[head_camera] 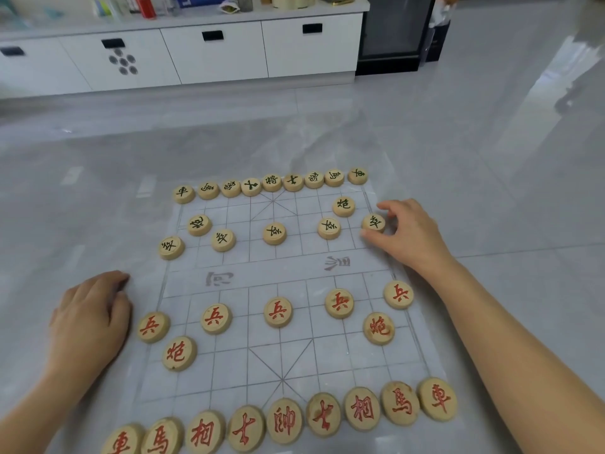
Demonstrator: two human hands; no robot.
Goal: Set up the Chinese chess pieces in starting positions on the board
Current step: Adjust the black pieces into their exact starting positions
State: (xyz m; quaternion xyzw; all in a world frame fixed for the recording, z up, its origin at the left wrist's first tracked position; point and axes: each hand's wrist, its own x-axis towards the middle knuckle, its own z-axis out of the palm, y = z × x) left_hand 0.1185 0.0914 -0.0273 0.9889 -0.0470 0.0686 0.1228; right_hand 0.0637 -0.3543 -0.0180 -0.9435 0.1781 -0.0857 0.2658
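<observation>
- The right hand (409,231) pinches a black soldier piece (373,222). The thumb lies along the piece's near side and the curled fingers close over its far and right sides.
- That piece is at the right edge of the board (278,270), in the far half, in line with the four other black soldiers spread across the board to its left. Whether it is lifted or resting on the board cannot be told.
- The right forearm reaches in from the board's near right corner and crosses over the board's right edge, with the wrist nearly straight.
- The left hand (91,319) lies palm down just off the board's left edge, level with the river. Its fingers are loosely bent together and hold nothing. Its forearm runs back toward the board's near left corner.
- The other black pieces (271,183) form a row of nine along the board's far edge, with two cannons just inside it.
- The red pieces (284,421) fill the board's near edge, with two cannons and five soldiers ahead of them.
- The board is a thin sheet lying flat on the grey tiled floor (491,191).
</observation>
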